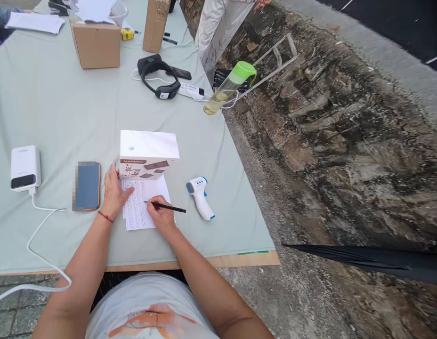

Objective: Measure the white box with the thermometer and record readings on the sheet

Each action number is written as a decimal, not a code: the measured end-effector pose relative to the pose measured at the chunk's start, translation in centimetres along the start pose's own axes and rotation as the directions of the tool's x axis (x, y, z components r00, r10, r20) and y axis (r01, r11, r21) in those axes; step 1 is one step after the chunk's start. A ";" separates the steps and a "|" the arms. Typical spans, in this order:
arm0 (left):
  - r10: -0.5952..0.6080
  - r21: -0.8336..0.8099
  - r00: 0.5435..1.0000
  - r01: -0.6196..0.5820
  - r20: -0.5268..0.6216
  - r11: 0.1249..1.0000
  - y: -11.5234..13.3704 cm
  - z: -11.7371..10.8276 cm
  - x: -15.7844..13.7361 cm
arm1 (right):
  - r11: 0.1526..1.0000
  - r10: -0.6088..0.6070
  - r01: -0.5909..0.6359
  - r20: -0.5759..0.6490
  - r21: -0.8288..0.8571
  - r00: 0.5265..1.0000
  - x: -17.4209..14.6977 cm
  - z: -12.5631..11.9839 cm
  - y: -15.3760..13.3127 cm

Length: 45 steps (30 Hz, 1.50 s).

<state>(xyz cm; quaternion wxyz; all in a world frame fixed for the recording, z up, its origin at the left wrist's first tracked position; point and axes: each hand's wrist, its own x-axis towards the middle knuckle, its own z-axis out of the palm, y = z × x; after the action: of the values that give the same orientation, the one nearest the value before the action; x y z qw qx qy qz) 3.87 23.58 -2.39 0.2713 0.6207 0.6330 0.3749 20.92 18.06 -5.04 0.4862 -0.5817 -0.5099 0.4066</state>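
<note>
A black pen [172, 207] is gripped in my right hand [161, 215], its tip on a sheet of paper [142, 221] covered in small handwritten lines. My left hand [114, 192] lies with fingers spread along the sheet's left edge, thumb resting on the paper. Its fingertips reach the lower left corner of a white and brown box [149, 143], which stands on the table just beyond the sheet. Left of that hand lies a smartphone [88, 186]. To the right of the paper is a white and blue infrared thermometer [200, 197].
A white power bank [26, 167] with a cable lies at the left. Farther back are a black headset [159, 77], a green-lidded bottle [230, 88], and cardboard boxes [98, 44] [155, 26]. Another person [218, 23] stands beyond the table's right edge, by a stone wall.
</note>
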 end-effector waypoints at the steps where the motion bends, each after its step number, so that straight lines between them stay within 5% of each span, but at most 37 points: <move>1: 0.000 0.000 1.000 0.000 -0.001 1.000 0.0 0.0 0.0 | 1.000 -0.001 0.001 -0.004 0.002 1.000 0.0 0.0 0.0; 45: -0.006 -0.019 1.000 0.006 -0.007 1.000 -0.1 0.1 0.0 | 1.000 -0.010 0.008 -0.075 -0.018 0.997 0.0 0.1 0.6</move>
<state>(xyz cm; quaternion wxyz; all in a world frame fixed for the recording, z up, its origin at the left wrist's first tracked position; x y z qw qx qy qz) 3.87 23.62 -2.56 0.2758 0.6150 0.6322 0.3822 20.94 18.09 -5.67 0.5015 -0.5985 -0.4975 0.3778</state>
